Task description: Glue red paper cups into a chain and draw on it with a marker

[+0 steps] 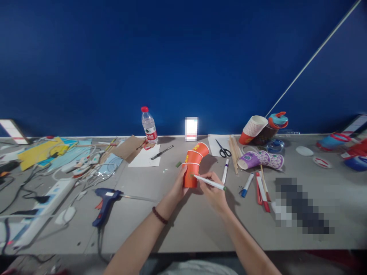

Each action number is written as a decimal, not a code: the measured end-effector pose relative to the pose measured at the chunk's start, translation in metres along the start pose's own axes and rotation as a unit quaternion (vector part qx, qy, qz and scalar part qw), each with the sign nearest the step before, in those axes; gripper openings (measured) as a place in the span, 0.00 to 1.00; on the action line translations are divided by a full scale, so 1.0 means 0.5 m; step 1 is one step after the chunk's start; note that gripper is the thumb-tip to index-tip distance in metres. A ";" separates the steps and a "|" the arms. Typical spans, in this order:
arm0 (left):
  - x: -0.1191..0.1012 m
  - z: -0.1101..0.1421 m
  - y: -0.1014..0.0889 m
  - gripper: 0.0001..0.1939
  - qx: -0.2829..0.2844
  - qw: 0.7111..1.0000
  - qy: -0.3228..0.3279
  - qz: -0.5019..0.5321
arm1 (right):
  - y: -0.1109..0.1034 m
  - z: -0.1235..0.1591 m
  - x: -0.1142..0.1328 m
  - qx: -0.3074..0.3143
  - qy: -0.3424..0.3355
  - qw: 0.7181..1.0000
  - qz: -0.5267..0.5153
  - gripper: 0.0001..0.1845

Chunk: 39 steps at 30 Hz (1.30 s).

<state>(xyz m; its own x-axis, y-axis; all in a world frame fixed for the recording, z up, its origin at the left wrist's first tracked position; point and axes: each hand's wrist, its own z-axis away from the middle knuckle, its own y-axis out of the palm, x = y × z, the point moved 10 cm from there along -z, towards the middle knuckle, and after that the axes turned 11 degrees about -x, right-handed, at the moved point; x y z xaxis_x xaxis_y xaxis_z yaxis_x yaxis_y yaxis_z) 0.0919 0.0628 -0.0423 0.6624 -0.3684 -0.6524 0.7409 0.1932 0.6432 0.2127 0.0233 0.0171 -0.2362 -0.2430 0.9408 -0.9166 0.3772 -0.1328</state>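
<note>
Orange paper cups (191, 173), joined in a curved stack, centre of frame. My left hand (181, 183) is wrapped round the lowest cup's side. My right hand (213, 191) pinches a white marker (210, 182), tip at that cup's face. Blue glue gun (105, 202) lower left; black scissors (225, 151) right of centre.

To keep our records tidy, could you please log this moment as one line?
left hand: holding joined orange paper cups | right hand: marker tip at lowest cup | glue gun: lying on table
</note>
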 end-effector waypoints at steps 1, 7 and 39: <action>0.001 0.000 -0.001 0.24 -0.001 1.000 -0.001 0.002 | 0.000 0.000 0.000 -0.001 -0.002 1.000 0.001 0.07; -0.001 0.001 0.002 0.23 0.000 1.000 0.002 -0.003 | -0.001 0.001 -0.005 -0.001 0.005 1.000 -0.007 0.08; 0.005 -0.006 -0.007 0.22 -0.018 1.000 -0.005 0.007 | 0.006 0.006 0.019 0.008 -0.018 1.000 0.001 0.06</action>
<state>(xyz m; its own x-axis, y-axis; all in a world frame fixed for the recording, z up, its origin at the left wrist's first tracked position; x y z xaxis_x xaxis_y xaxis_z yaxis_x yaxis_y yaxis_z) 0.0911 0.0639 -0.0475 0.6713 -0.3745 -0.6396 0.7356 0.2304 0.6371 0.2067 0.0197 0.0249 -0.2498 -0.2745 0.9286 -0.9210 0.3635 -0.1403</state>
